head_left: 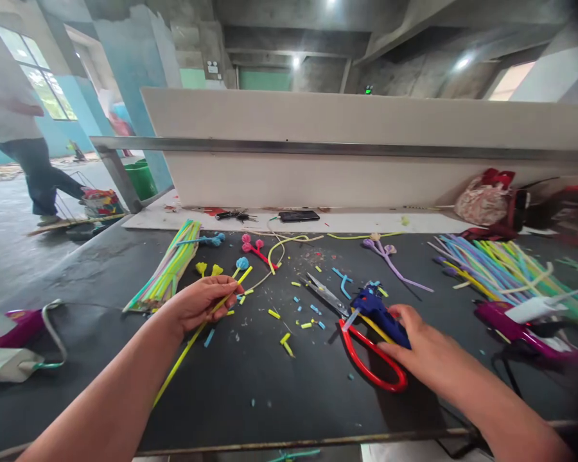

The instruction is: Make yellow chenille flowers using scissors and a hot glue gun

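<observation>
My left hand (212,300) pinches a long yellow pipe cleaner (179,369), which slants from lower left up past the fingertips. On the right, my right hand (414,337) has its thumb and fingers around a dark blue tool (378,314) that looks like a glue gun. Beside and partly under this tool lie scissors (373,362) with red handles, blades apart and pointing away to the left. Yellow and blue pipe cleaner offcuts (286,344) are scattered between my hands. Just beyond my left hand are yellow flower-like heads (216,270) and a blue one (242,264).
Bundles of pipe cleaners lie at left (166,273) and right (501,266). Finished-looking red (259,249) and purple (388,256) sprigs rest farther back. A phone (298,216) sits on the white ledge. Purple tools with white parts (525,330) flank the dark table (250,417). A person (24,128) stands far left.
</observation>
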A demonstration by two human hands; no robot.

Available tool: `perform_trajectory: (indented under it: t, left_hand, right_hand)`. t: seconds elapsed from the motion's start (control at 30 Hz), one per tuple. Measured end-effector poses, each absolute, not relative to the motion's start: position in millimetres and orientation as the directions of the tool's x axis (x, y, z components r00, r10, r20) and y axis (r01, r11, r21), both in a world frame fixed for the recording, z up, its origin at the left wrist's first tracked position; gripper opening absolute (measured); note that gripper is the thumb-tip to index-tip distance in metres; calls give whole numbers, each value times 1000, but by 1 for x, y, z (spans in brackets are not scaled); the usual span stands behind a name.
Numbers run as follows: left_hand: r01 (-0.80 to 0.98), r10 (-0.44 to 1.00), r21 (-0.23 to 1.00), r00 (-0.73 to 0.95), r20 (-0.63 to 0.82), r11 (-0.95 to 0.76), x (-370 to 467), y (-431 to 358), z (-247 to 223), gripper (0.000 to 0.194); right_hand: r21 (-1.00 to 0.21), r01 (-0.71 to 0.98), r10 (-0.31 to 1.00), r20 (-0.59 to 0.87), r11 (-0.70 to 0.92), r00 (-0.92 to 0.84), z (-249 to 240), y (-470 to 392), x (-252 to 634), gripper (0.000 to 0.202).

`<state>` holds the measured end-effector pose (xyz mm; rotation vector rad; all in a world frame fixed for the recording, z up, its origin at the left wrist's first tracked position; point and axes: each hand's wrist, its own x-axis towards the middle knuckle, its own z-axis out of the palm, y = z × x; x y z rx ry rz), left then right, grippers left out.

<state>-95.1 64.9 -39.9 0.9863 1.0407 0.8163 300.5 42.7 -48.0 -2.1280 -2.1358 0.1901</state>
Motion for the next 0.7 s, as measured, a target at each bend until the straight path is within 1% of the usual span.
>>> perform_trajectory:
  t: [0.07, 0.1, 0.27, 0.37, 0.57, 0.63, 0.7]
  left_hand:
    - [-82, 904, 935, 297, -307, 345, -95, 64, -40, 15]
    - [-80, 905, 936, 294, -307, 343, -94, 64, -41, 15]
    - [-66, 900, 934, 298, -318, 351, -93, 64, -42, 14]
    - [-59, 904, 934, 279, -325, 353, -93, 64, -42, 15]
    - [-58, 908, 935, 266, -322, 349, -92, 64, -38, 16]
    - [-51, 906, 936, 274, -322, 348, -93, 64, -37, 17]
    - [-32, 909, 941, 269, -317, 338, -93, 63, -37, 17]
  right_hand:
    - [-231, 972, 999, 1, -36, 37, -45, 47, 305, 29]
    - [-249, 967, 998, 19, -55, 61, -43, 49, 308, 25]
    - [-315, 946, 972, 192, -72, 138, -31, 62, 320, 25]
    - [-346, 938, 968, 228, -20, 105, -29, 79, 323, 27]
    - [-323, 946, 978, 203, 13, 55, -36, 121, 328, 27]
    - [-299, 954, 975, 213, 2, 64, -36, 122, 329, 30]
    - [-267, 964, 967, 241, -16, 83, -35, 111, 326, 30]
